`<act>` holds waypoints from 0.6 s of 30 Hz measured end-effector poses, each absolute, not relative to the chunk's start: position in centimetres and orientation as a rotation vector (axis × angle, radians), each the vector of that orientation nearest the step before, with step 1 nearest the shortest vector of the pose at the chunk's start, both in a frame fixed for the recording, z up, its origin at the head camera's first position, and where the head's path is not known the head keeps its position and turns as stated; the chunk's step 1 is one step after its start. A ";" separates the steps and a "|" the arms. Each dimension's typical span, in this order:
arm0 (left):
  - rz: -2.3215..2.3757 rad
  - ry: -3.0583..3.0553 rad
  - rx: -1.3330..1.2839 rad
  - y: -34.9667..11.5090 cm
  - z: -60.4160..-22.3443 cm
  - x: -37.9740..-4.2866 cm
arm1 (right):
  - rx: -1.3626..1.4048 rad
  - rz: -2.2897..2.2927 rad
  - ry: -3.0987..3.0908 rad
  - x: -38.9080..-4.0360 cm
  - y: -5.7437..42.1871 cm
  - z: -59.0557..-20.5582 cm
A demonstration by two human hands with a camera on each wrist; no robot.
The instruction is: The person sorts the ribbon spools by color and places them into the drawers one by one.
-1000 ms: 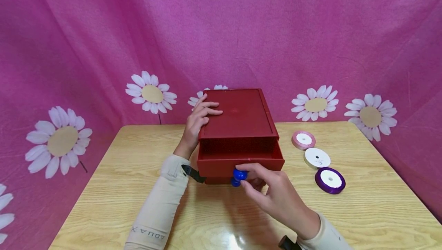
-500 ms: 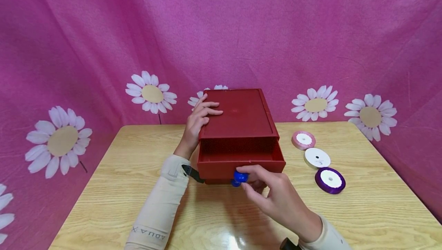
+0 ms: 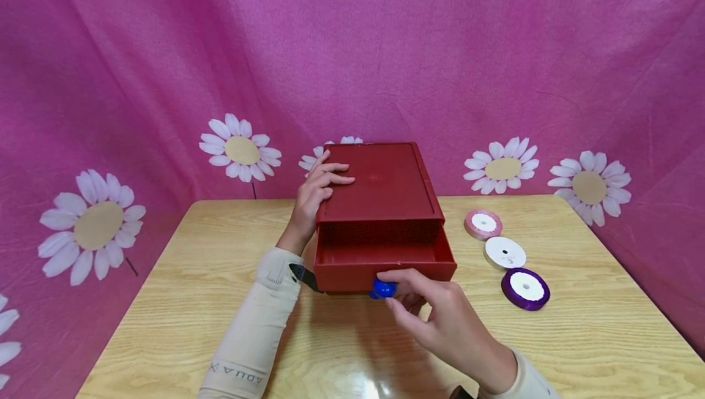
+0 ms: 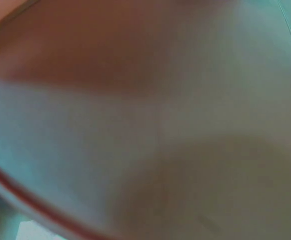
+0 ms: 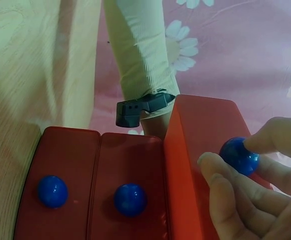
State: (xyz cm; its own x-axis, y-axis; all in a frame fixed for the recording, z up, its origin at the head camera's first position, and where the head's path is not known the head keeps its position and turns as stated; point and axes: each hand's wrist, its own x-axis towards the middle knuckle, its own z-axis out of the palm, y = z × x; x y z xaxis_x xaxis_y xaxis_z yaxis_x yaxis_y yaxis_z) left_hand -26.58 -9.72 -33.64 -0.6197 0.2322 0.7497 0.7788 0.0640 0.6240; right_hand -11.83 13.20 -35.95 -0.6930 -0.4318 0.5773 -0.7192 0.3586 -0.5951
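Note:
A red drawer box stands on the table, its top drawer pulled part way out. At that drawer's round blue knob, my right hand pinches with thumb and fingers. My left hand rests on the box's left side, fingers spread over the top edge. In the right wrist view, the blue knob sits between thumb and fingers, while two lower drawers stay closed, with a middle knob and a bottom knob. The left wrist view is blurred, filled by a close surface.
To the box's right lie a pink ribbon spool, a white spool and a purple ribbon spool. A pink curtain with daisies hangs behind the wooden table.
The top drawer has slid slightly farther out toward me, with my right hand still on its knob. My left hand has stayed in place on the box.

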 end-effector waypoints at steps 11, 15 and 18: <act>-1.577 -1.889 -0.998 -9.8 -33.6 -26.6 | 1.017 1.281 -2.328 -11.3 13.3 -35.8; -1.577 -1.894 -0.994 -9.7 -33.6 -26.6 | 1.015 1.294 -2.315 -11.1 13.3 -35.9; -1.581 -1.885 -1.002 -9.8 -33.9 -26.9 | 1.025 1.292 -2.309 -10.9 13.4 -36.0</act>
State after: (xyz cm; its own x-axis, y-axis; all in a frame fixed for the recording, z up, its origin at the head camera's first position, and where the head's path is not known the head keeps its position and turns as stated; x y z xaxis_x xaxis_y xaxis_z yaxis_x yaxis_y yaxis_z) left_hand -26.86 -9.76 -33.94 -0.6165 0.2269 0.7539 0.7819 0.0639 0.6201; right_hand -10.87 13.38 -35.99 -0.6990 -0.4381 0.5652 -0.7109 0.3399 -0.6157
